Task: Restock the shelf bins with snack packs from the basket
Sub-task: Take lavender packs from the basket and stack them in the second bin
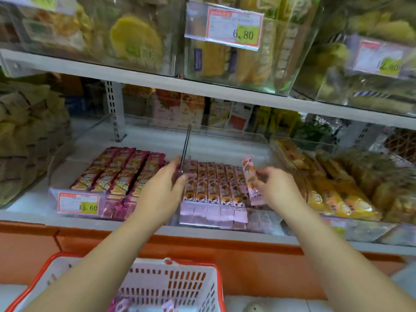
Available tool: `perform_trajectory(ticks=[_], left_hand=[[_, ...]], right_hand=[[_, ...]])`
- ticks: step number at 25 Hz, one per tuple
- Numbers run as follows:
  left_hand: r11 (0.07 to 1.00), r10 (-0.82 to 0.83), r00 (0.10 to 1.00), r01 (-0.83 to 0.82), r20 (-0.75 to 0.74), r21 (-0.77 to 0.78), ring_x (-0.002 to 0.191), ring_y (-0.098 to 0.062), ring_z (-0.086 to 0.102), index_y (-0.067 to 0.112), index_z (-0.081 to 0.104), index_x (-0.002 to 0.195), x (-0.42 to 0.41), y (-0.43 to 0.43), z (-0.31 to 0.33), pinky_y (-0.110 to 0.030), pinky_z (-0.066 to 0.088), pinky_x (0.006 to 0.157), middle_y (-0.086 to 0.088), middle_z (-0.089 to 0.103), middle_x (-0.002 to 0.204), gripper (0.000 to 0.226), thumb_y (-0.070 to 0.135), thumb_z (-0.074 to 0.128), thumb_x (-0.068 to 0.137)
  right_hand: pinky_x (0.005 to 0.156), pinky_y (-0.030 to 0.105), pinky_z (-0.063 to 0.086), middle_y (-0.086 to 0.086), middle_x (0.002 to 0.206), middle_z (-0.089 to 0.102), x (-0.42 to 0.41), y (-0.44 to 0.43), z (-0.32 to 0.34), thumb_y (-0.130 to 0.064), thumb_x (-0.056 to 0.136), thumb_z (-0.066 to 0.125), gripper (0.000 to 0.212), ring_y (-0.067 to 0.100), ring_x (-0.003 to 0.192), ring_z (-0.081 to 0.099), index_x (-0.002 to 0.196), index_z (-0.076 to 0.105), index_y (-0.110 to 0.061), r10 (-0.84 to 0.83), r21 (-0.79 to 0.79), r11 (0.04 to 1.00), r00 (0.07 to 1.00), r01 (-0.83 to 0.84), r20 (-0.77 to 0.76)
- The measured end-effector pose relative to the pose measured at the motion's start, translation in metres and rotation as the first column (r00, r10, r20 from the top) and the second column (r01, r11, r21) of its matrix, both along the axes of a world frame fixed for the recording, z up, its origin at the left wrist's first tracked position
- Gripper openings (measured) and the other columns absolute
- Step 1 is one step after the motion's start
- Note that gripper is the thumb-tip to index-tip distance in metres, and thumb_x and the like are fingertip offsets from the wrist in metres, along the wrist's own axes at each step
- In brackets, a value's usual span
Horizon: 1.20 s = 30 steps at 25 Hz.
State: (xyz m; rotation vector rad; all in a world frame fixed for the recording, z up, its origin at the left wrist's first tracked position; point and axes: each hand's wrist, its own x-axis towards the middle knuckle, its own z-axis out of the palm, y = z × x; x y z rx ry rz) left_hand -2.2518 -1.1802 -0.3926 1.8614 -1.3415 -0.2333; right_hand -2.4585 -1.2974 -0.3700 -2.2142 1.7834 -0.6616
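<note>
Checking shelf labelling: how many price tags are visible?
3 clear: the 6.80 tag top centre, a blurred tag upper right, the 15.60 tag lower left. A partly hidden fourth may sit lower right.

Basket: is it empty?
No, pink packs lie at the bottom of the basket.

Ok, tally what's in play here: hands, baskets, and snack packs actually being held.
hands: 2, the left hand and the right hand
basket: 1
snack pack held, in the right hand: 1
total: 4
</note>
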Motion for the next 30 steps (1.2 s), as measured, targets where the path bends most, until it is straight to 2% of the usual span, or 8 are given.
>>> perform_trajectory(ticks=[5, 11, 14, 17, 19, 21, 23, 30], left_hand=[[0.998, -0.018, 1.0, 0.017, -0.006, -0.057, 0.128, -0.017, 0.048, 0.03, 0.032, 0.147, 0.008, -0.003, -0.005, -0.029, 0.04, 0.096, 0.004, 0.047, 0.145, 0.051, 0.029, 0.047, 0.098], [0.996, -0.039, 0.996, 0.033, -0.076, -0.088, 0.128, -0.007, 0.044, 0.031, 0.034, 0.146, 0.008, 0.001, -0.005, -0.023, 0.036, 0.098, 0.01, 0.045, 0.144, 0.05, 0.028, 0.048, 0.098], [0.958, -0.071, 0.989, 0.032, -0.128, -0.286, 0.118, 0.007, 0.046, 0.028, 0.045, 0.139, 0.013, 0.036, -0.014, -0.014, 0.039, 0.098, 0.016, 0.052, 0.133, 0.045, 0.016, 0.052, 0.096], [0.955, -0.02, 0.975, -0.047, -0.222, -0.294, 0.109, 0.004, 0.056, 0.028, 0.057, 0.126, 0.022, 0.086, -0.069, -0.011, 0.047, 0.088, 0.018, 0.061, 0.117, 0.038, 0.008, 0.054, 0.093], [0.996, 0.043, 0.937, -0.066, -0.346, -0.057, 0.106, -0.001, 0.059, 0.038, 0.06, 0.116, 0.028, 0.113, -0.126, -0.016, 0.05, 0.084, 0.019, 0.063, 0.115, 0.035, 0.011, 0.055, 0.094], [0.968, 0.097, 0.91, 0.008, -0.404, 0.251, 0.107, -0.009, 0.06, 0.04, 0.058, 0.117, 0.032, 0.136, -0.183, -0.02, 0.047, 0.084, 0.013, 0.061, 0.123, 0.035, 0.013, 0.052, 0.095], [0.886, 0.152, 0.877, 0.085, -0.457, 0.456, 0.098, -0.011, 0.061, 0.031, 0.057, 0.122, 0.031, 0.154, -0.225, -0.016, 0.044, 0.078, 0.005, 0.059, 0.129, 0.032, 0.014, 0.05, 0.096], [0.816, 0.186, 0.846, 0.149, -0.499, 0.558, 0.085, -0.006, 0.059, 0.018, 0.057, 0.128, 0.038, 0.182, -0.269, -0.002, 0.041, 0.064, -0.002, 0.058, 0.133, 0.032, 0.019, 0.047, 0.098]], right_hand=[[0.067, 0.027, 0.041, 0.01, 0.091, 0.065, 0.011, -0.019, -0.02, -0.018, 0.091, 0.059, 0.021, 0.027, 0.084, 0.061, 0.105, 0.07, -0.008, 0.055, 0.313, 0.946, 0.91, 0.084, -0.411], [0.074, 0.029, 0.046, 0.012, 0.111, 0.068, 0.01, -0.012, -0.013, -0.03, 0.09, 0.063, 0.034, 0.025, 0.092, 0.061, 0.115, 0.066, -0.008, 0.095, 0.4, 0.91, 0.887, 0.106, -0.452], [0.079, 0.031, 0.05, 0.007, 0.114, 0.066, 0.007, 0.012, -0.001, -0.03, 0.089, 0.064, 0.043, 0.023, 0.098, 0.062, 0.128, 0.056, -0.013, -0.034, 0.126, 0.99, 0.975, 0.062, -0.218], [0.067, 0.021, 0.047, -0.007, 0.087, 0.064, 0.015, 0.085, 0.0, -0.019, 0.094, 0.056, 0.025, 0.009, 0.076, 0.058, 0.118, 0.058, -0.025, 0.245, -0.297, 0.945, 0.895, -0.136, 0.372], [0.062, 0.017, 0.044, -0.007, 0.079, 0.062, 0.035, 0.132, -0.044, -0.013, 0.094, 0.053, 0.021, 0.007, 0.068, 0.055, 0.107, 0.061, -0.028, 0.369, -0.162, 0.929, 0.804, -0.332, 0.466], [0.077, 0.021, 0.045, -0.008, 0.106, 0.063, 0.055, 0.157, -0.121, -0.017, 0.095, 0.052, 0.028, 0.005, 0.086, 0.059, 0.119, 0.058, -0.029, 0.428, 0.259, 0.842, 0.878, -0.473, 0.215], [0.089, 0.026, 0.041, 0.005, 0.138, 0.048, 0.063, 0.164, -0.208, -0.021, 0.097, 0.048, 0.042, 0.019, 0.112, 0.056, 0.139, 0.043, -0.021, 0.473, 0.65, 0.684, 0.879, -0.331, -0.05], [0.096, 0.033, 0.043, 0.015, 0.133, 0.051, 0.066, 0.17, -0.345, -0.008, 0.094, 0.047, 0.043, 0.029, 0.116, 0.054, 0.137, 0.041, -0.008, 0.261, 0.682, 0.731, 0.921, 0.008, -0.29]])
